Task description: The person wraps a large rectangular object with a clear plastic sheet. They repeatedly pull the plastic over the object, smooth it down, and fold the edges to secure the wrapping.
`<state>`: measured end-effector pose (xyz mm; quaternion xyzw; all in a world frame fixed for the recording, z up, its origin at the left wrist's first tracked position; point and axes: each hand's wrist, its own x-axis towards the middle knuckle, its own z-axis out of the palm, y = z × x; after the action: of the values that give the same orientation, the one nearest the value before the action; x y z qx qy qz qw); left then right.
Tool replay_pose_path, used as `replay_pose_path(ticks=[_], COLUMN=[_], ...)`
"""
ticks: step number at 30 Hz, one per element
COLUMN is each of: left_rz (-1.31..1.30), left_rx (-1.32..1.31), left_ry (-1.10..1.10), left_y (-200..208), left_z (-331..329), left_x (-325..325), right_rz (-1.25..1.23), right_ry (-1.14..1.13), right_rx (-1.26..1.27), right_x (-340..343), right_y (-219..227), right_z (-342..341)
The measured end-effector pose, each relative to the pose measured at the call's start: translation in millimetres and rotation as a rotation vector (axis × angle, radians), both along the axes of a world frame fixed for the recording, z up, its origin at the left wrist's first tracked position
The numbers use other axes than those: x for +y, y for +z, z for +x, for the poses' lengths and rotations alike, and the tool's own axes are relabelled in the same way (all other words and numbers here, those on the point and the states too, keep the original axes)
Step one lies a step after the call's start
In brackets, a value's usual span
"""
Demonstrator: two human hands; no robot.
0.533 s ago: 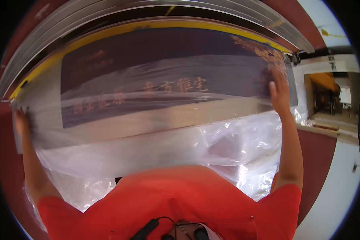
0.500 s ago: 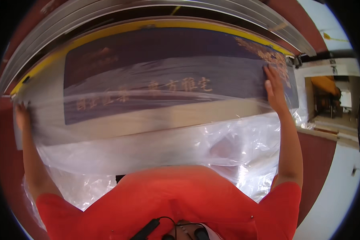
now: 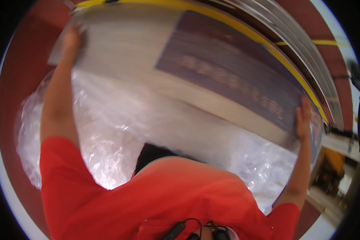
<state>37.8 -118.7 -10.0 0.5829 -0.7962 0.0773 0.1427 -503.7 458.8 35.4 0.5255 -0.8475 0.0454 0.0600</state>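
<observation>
Pale board [image 3: 120,40] being touched at both ends

Dark blue printed panel [image 3: 228,64] is being seen at one o'clock, clear plastic film [image 3: 112,148] spreading below. The left hand [image 3: 71,40] is being placed at ten; blurred, its grip cannot be told. The right hand [image 3: 304,120] is being laid flat at three, unclenched. Even pressure is being judged best against creasing.

- Reddish-brown floor [image 3: 32,52] spread at ten o'clock.
- Silvery metal rails [image 3: 298,36] curved past two o'clock, near a yellow stripe [image 3: 330,42].
- Between three and four o'clock, a pale frame [image 3: 344,143] surrounded a blurred yellow object [image 3: 334,162].
</observation>
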Motion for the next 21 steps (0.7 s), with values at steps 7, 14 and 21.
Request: replay_pose_path(ticks=[7, 14, 21], left_rz=[-0.045, 0.019, 0.032], left_rx=[0.219, 0.456, 0.378], left_ry=[0.105, -0.071, -0.054], left_y=[18.8, 1.9, 9.1], left_z=[-18.6, 4.2, -11.6], left_x=[26.0, 11.8, 13.2], right_rz=[-0.275, -0.109, 0.646], right_ry=[0.192, 0.947, 0.839], right_rx=[-0.084, -1.134, -0.862], right_x=[-139.4, -270.3, -315.4], right_y=[32.3, 17.8, -28.7], right_z=[92.2, 402.1, 426.2])
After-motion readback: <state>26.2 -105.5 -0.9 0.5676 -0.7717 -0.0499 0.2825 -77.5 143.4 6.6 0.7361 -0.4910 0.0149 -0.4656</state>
